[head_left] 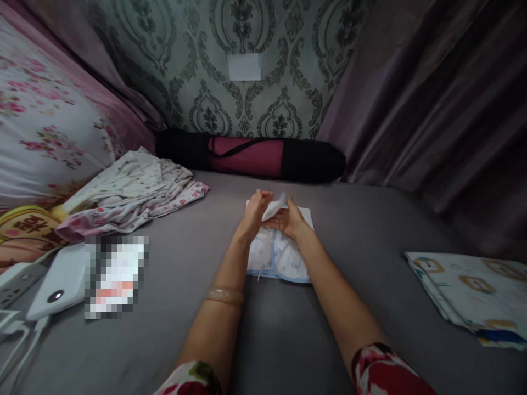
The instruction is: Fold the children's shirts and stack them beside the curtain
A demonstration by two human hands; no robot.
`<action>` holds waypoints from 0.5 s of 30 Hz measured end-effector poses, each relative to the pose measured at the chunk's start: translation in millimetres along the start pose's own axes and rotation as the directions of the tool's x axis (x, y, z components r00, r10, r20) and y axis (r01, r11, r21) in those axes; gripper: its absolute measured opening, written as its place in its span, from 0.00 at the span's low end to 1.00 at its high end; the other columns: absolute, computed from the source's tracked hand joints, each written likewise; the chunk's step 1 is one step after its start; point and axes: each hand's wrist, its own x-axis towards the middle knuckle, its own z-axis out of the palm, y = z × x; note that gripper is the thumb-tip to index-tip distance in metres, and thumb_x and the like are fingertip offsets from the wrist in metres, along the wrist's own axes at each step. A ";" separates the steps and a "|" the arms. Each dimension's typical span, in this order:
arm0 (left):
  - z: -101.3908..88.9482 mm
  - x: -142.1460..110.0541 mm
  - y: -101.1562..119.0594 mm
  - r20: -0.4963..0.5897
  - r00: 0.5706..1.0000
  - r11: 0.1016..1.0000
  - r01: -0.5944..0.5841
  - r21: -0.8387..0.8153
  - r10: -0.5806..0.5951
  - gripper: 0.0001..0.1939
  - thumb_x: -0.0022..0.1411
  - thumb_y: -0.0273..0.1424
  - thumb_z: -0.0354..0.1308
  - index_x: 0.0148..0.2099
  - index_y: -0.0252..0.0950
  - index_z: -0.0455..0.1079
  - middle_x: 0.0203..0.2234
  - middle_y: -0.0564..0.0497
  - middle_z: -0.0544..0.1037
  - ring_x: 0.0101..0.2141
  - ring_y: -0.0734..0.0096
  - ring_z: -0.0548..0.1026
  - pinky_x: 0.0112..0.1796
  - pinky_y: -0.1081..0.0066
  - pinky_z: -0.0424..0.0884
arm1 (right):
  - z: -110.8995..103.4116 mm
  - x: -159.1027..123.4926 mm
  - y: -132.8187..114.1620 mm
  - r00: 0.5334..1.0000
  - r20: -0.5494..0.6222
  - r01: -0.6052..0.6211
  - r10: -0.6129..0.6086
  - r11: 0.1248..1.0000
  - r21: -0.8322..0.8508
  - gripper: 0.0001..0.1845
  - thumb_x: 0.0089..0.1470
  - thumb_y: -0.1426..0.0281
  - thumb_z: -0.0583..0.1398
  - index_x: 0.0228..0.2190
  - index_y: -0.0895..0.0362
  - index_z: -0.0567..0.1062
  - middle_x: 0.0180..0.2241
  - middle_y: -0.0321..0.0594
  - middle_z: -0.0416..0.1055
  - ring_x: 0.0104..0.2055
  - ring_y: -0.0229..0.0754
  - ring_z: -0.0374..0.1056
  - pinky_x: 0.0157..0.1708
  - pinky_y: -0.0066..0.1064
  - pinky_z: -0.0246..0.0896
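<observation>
A small baby garment, white with a faint print, blue edging and a thin tie, lies folded flat on the grey bed sheet in front of me. Over its far part, my left hand has its fingers bent around a slightly blurred white flap of cloth. From the other side my right hand grips the same flap, thumb up and fingers reaching beneath it. Both wrists cross above the garment's sides, and a pale bangle circles my left forearm.
A black and dark red long bag lies against the patterned wall. Crumpled printed clothes, a white power bank, cables and a pixelated object are at left. A folded printed cloth lies at right, near curtains.
</observation>
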 end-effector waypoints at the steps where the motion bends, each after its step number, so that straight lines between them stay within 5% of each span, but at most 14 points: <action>1: 0.1 -1.3 3.0 0.023 0.999 1.000 0.024 -0.010 -0.024 0.20 0.68 0.47 0.45 0.39 0.36 0.67 0.41 0.43 0.79 0.50 0.64 0.74 0.52 0.65 0.64 | -1.1 0.2 0.0 1.000 -0.001 0.022 -0.022 0.999 0.036 0.36 0.64 0.47 0.37 0.49 0.61 0.67 0.38 0.53 0.76 0.38 0.50 0.75 0.35 0.45 0.73; 8: -43.7 2.6 23.4 -0.201 0.979 0.992 -0.013 0.127 0.038 0.16 0.69 0.42 0.44 0.45 0.36 0.64 0.51 0.40 0.75 0.54 0.63 0.71 0.56 0.59 0.61 | -1.1 -3.3 -0.5 1.000 -0.029 0.007 -0.006 0.999 0.044 0.31 0.63 0.48 0.46 0.46 0.61 0.70 0.39 0.52 0.76 0.39 0.50 0.75 0.33 0.42 0.74; 15: -55.0 7.2 -5.4 -0.201 0.975 0.796 0.048 0.604 0.093 0.13 0.61 0.27 0.49 0.49 0.36 0.66 0.47 0.43 0.77 0.51 0.64 0.72 0.55 0.59 0.63 | 3.0 -0.7 1.7 0.982 -0.140 0.095 -0.126 0.973 -0.209 0.15 0.65 0.64 0.51 0.40 0.61 0.71 0.29 0.43 0.75 0.27 0.40 0.73 0.28 0.32 0.73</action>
